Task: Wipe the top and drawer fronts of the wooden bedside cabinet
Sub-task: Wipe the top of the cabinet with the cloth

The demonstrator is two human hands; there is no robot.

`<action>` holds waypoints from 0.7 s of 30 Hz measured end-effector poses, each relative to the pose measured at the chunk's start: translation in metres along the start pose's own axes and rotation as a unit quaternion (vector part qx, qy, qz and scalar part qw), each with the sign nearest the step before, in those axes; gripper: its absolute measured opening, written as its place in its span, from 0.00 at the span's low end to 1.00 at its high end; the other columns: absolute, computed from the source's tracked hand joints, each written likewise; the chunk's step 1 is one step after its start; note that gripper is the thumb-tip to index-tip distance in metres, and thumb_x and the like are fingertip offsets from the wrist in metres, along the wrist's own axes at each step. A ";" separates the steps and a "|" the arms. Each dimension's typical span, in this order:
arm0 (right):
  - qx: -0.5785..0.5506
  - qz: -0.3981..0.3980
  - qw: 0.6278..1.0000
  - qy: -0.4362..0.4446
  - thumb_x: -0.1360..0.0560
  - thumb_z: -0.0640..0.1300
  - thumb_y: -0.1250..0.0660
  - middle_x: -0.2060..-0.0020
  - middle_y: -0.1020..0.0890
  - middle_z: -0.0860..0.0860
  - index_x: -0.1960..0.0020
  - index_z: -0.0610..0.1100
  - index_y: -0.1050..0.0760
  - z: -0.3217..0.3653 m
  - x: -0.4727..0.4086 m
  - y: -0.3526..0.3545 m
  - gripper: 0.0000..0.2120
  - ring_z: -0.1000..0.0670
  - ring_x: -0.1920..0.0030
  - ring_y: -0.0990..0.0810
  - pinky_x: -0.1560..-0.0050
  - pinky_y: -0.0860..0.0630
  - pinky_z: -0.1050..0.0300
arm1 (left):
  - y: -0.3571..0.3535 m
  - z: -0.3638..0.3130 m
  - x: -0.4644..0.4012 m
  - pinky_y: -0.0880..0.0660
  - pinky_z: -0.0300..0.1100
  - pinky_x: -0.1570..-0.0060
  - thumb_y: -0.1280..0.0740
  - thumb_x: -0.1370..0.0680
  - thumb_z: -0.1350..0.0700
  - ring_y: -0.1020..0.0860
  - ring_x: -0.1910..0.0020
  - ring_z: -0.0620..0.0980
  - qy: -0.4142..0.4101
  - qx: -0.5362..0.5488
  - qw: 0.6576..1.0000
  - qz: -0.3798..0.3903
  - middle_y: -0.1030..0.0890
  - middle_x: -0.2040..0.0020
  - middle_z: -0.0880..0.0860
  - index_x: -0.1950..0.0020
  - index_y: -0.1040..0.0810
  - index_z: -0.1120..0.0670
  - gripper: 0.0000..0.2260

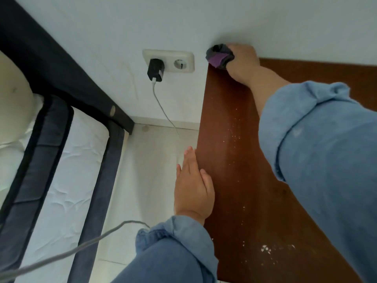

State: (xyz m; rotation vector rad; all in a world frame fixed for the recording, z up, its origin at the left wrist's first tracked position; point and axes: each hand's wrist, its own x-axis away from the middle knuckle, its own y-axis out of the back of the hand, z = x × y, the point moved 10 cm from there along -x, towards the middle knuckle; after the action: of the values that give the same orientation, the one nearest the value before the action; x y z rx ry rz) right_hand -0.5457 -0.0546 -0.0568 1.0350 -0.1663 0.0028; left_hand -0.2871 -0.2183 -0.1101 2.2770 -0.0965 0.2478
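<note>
Leftmost, a quilted mattress [67, 160] meets pale floor tiles [151, 160]; the left hand [192, 186], fingers straight, rests against the left edge of the glossy brown wooden cabinet top [234, 150], speckled white. At its far left corner, the right hand [242, 60] grips a bunched dark-and-purple cloth [218, 56] by the white wall [204, 21].

I see a reddish-brown wooden cabinet top [234, 180], smooth and dull, flecked with white crumbs. The crumpled grey-and-purple cloth [219, 56] looks soft and matt. The cream plastic wall socket [169, 60] has slight gloss.
</note>
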 end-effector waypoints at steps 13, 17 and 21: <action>-0.073 0.060 0.995 -0.026 0.24 0.40 0.45 0.55 0.35 0.51 0.36 0.59 0.29 -0.001 0.161 -0.032 0.22 0.38 0.44 0.29 0.35 0.32 0.50 | 0.002 -0.002 0.000 0.54 0.43 0.25 0.53 0.21 0.54 0.44 0.23 0.50 0.011 0.016 1.000 -0.011 0.41 0.22 0.54 0.22 0.45 0.58 0.26; -0.091 0.061 0.994 -0.030 0.25 0.42 0.44 0.53 0.34 0.50 0.38 0.62 0.29 -0.008 0.200 -0.044 0.21 0.39 0.47 0.28 0.40 0.32 0.53 | 0.006 -0.003 0.001 0.52 0.46 0.25 0.48 0.18 0.59 0.42 0.24 0.53 0.010 0.015 1.000 -0.019 0.41 0.22 0.55 0.23 0.44 0.58 0.23; -0.084 0.069 0.994 -0.018 0.25 0.41 0.44 0.60 0.35 0.56 0.38 0.59 0.28 -0.007 0.221 -0.051 0.21 0.44 0.43 0.31 0.41 0.33 0.51 | 0.008 -0.004 0.003 0.50 0.48 0.25 0.49 0.18 0.58 0.40 0.25 0.54 0.004 0.005 1.000 -0.023 0.40 0.23 0.54 0.23 0.43 0.57 0.22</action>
State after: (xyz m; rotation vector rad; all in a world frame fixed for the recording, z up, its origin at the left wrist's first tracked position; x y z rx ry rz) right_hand -0.3220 -0.0914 -0.0732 0.8537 -0.2652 0.0940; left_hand -0.2861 -0.2204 -0.1004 2.2845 -0.0381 0.2327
